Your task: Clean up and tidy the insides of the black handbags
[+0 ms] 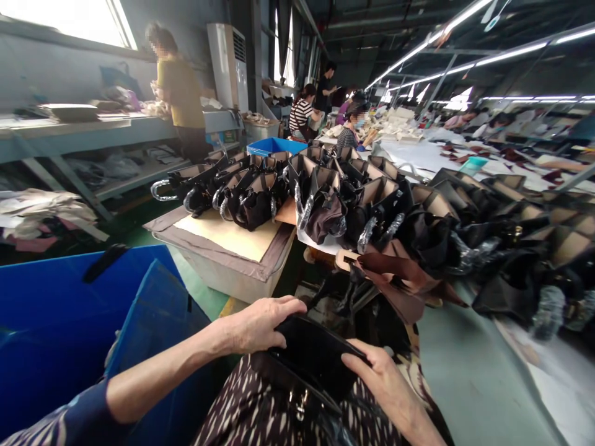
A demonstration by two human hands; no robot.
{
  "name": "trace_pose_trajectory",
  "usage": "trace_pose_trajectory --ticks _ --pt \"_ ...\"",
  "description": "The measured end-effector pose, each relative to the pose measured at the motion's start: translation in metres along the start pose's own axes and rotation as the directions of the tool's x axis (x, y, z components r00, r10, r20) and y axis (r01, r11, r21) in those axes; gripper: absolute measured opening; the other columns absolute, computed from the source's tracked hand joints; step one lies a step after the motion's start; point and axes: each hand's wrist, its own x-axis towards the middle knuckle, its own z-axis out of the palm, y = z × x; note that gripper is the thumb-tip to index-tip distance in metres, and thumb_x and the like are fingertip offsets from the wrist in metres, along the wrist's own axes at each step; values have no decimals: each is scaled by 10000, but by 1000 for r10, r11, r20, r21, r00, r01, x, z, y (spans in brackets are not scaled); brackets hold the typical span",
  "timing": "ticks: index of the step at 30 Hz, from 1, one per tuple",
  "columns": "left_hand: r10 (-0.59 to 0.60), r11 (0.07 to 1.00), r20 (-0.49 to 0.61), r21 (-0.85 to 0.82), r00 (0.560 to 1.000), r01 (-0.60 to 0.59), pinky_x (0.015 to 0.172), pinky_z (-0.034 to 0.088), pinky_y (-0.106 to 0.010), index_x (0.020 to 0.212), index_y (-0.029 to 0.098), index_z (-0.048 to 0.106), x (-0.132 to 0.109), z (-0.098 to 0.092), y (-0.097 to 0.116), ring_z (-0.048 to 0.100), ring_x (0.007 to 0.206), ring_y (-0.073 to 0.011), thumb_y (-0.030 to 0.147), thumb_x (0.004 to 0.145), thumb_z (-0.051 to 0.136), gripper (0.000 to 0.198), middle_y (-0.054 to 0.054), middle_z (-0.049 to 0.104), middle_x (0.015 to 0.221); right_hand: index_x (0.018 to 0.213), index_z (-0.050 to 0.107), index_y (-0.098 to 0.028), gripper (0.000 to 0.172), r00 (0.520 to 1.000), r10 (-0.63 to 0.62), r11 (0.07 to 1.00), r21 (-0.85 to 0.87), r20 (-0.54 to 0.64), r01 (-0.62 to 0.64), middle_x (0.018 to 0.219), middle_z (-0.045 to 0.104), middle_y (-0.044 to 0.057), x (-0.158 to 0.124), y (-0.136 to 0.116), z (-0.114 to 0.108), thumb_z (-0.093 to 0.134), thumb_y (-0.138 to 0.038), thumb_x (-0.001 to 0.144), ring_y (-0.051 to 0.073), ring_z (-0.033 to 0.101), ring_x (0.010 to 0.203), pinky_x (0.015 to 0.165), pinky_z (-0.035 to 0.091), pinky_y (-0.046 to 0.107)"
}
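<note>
A black leather bag (pixel 312 359) rests on my lap at the bottom middle of the view. My left hand (pixel 260 323) lies over its near left edge, fingers curled onto the leather. From the right, my right hand (pixel 379 375) grips the bag's other side with thumb and fingers closed on it. A metal clasp (pixel 301 402) shows on the bag's front face below my hands.
A blue plastic bin (pixel 69 322) stands at my left. Ahead, a low table (pixel 232 260) and long bench carry several black and brown bags (pixel 325 204) with wrapped handles. Other people work at tables in the background, one standing at the left (pixel 179 93).
</note>
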Motion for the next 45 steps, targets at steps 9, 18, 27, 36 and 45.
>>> trace_pose_trajectory --ticks 9,18,27,36,45 --pt "-216 971 16 -106 976 216 625 388 -205 1052 235 503 -1 3 -14 550 766 -156 158 611 593 456 41 606 829 885 633 -209 294 1000 15 1000 10 -3 -15 727 616 -25 0 1 1 456 -431 810 197 562 801 728 419 233" --pt "-145 955 36 -256 989 150 674 409 -202 1099 237 539 7 12 -13 556 787 -157 218 576 671 540 38 628 875 870 622 -215 281 999 48 998 -38 -13 -48 728 621 -36 -2 -18 0 442 -424 815 175 549 763 678 398 221" --pt "-95 926 161 -347 982 146 689 390 -177 1041 234 589 3 14 -45 538 794 -136 121 580 614 475 67 610 848 756 623 -183 175 995 52 997 49 81 -56 640 541 -49 12 3 -7 502 -307 771 120 452 630 587 340 215" --pt "-119 756 278 -597 953 268 619 400 -172 1011 169 635 14 15 -56 538 700 -126 228 656 594 362 32 633 816 773 645 -149 201 989 36 990 133 142 -55 708 603 -13 25 10 -9 538 -313 728 152 507 687 653 387 241" --pt "-129 746 266 -609 955 270 617 401 -166 1003 160 638 20 17 -60 540 705 -126 222 663 569 352 31 643 818 892 651 -187 251 991 87 990 105 99 -98 803 651 -22 29 19 -11 612 -252 653 172 564 781 732 406 259"
